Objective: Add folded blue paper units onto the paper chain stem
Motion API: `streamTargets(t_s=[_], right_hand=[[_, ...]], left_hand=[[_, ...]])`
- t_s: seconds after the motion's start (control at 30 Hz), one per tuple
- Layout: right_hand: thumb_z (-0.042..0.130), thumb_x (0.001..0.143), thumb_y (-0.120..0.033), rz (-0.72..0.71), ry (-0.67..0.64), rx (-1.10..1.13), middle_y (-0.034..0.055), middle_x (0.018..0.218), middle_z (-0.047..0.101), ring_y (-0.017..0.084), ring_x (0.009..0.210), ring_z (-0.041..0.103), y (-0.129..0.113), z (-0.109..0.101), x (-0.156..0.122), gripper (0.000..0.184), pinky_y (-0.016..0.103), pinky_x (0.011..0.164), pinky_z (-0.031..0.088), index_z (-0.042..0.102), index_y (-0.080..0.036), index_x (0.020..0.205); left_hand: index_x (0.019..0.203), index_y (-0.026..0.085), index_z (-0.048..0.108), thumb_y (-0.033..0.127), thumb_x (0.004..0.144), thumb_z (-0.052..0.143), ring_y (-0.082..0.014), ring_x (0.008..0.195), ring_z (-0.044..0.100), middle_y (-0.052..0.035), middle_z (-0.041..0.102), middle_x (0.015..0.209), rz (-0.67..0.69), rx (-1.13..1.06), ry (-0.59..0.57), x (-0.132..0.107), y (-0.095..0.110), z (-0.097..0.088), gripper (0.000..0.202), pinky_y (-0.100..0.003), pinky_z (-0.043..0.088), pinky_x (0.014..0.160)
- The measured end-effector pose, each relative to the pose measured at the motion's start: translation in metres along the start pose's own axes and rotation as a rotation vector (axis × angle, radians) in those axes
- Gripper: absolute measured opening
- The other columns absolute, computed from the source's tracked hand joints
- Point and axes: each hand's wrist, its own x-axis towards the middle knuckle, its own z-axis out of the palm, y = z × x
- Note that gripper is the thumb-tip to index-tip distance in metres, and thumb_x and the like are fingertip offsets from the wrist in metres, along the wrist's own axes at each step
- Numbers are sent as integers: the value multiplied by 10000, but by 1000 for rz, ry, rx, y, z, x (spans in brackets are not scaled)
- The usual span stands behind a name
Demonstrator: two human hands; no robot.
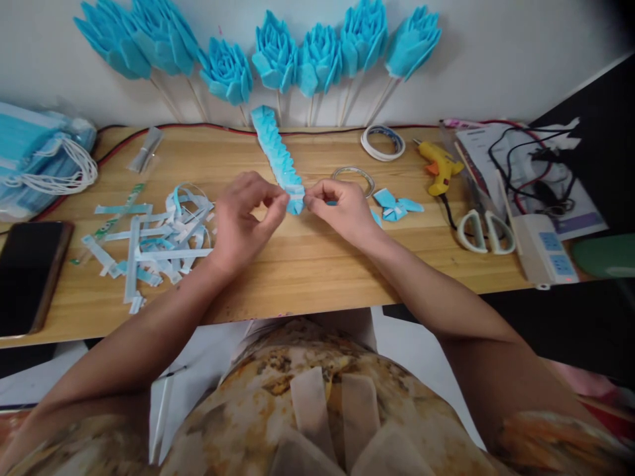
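Note:
A long pleated strip of blue fabric [278,153] lies over the middle of the table, its far end by the wall. At its near end, my left hand [248,215] pinches the left edge between thumb and fingers. Opposite it, my right hand [340,205] pinches the right edge. A small whitish patch shows on the strip between the two hands. Just right of my right hand are folded blue pieces [395,206], and behind it lies a thin tape ring [364,173].
Blue fabric flowers [278,53] on sticks stand along the wall. Cut scraps [163,235] and a phone [32,277] are on the left, beside face masks [30,145]. A tape roll [370,147], yellow glue gun [439,168], scissors [479,235] and power strip [543,251] lie right.

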Motion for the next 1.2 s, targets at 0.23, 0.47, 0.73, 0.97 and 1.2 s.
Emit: streamTargets(t_s=[0.23,0.47,0.73,0.97,1.2], right_hand=[[610,786,-225,-63,-32,-68,-8,698,667,115,642,538,-7,0,-3,103,262,643,410,672,-171,724],[603,814,-229,-101,-35,-91,-3,732,684,126,686,568,-8,0,-6,121,267,692,425,693,-171,757],[578,802,-188,-160,-18,-227,-3,718,664,142,678,558,-8,3,-7,113,284,691,409,648,-197,713],[561,797,-177,-260,-3,-326,2,700,642,151,680,553,-5,5,-8,117,313,737,389,598,-198,688],[564,787,-171,-225,-15,-306,3,708,634,155,686,545,-6,5,-8,115,322,758,387,587,-200,678]], left_hand=[[803,231,684,143,817,631,-148,656,528,3,567,645,9,53,-109,-1,-6,6,104,-308,426,634],[807,244,684,163,830,630,-153,663,522,3,566,652,-6,87,-116,-1,-6,5,99,-313,413,636],[781,271,691,229,818,651,-180,658,506,-6,552,630,-53,84,-131,-1,-5,6,69,-338,395,645],[751,262,661,205,799,656,-185,662,501,0,516,616,-86,45,-150,-2,-2,8,74,-361,394,685],[713,242,632,158,783,627,-170,624,482,3,500,594,-60,73,-150,-2,0,9,110,-339,397,647]])
